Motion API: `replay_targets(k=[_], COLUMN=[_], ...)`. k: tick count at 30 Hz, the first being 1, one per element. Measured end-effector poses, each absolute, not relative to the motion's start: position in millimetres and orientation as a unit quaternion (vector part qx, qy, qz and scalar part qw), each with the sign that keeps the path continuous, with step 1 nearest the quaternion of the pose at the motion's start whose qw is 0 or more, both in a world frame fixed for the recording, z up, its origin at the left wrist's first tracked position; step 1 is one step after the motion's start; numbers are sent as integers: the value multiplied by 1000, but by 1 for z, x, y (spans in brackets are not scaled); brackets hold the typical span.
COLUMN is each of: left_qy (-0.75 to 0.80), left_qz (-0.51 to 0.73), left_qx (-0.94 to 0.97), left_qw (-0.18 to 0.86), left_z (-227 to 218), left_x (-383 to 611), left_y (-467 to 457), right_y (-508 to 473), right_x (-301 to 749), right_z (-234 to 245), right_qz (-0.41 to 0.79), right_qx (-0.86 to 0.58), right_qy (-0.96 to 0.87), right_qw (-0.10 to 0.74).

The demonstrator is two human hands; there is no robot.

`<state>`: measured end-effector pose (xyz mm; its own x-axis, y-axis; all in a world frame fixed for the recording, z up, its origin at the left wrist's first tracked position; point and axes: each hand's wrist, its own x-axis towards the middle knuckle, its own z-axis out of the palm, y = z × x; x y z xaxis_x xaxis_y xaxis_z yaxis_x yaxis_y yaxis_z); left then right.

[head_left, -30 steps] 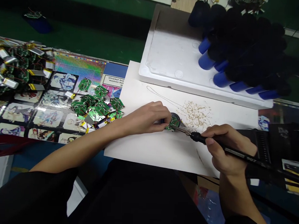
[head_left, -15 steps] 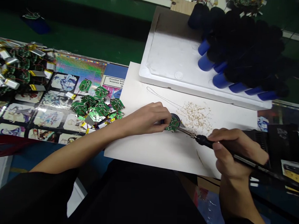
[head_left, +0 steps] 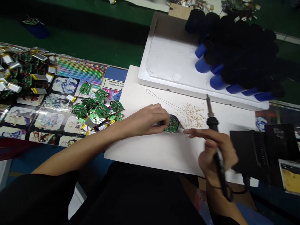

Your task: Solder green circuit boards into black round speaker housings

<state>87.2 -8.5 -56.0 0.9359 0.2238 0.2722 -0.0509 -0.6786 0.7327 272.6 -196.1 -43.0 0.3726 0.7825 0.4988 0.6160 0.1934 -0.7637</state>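
Note:
My left hand (head_left: 146,119) is closed on a small round green circuit board (head_left: 172,124) and holds it down on the white sheet (head_left: 151,148). My right hand (head_left: 214,147) grips a black soldering iron (head_left: 213,128). The iron's tip points up and away from the board. One finger of my right hand stretches towards the board and nearly touches it. A scatter of small pale solder bits (head_left: 195,114) lies just behind the board.
A heap of green circuit boards (head_left: 97,105) lies left of the sheet on printed cards (head_left: 41,112). More boards with batteries (head_left: 16,68) sit far left. A white foam tray (head_left: 173,60) holds blue and black cylinders (head_left: 235,59). A black unit (head_left: 259,149) stands at right.
My right hand has lifted the soldering iron off the board and swung its tip upward, while a finger now reaches to the board. My left hand has stayed put.

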Motion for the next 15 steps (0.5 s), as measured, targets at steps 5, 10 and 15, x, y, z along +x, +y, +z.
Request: replay_targets(k=[5,10,15], left_qy=[47,54,58], left_qz=[174,183,217], left_qx=[902,914,917], left_qw=[393,358,330], left_z=[-54,-55,-60], left_x=[87,89,93], left_y=[-9,-12,-18], right_y=[-187,-180,-175], right_x=[267,274,289], right_z=[-72,-73,-62], right_qz=[59,92,130], right_qx=[-624,-615,-594], right_qy=[-634,-640,-671], right_qw=[454,451,425])
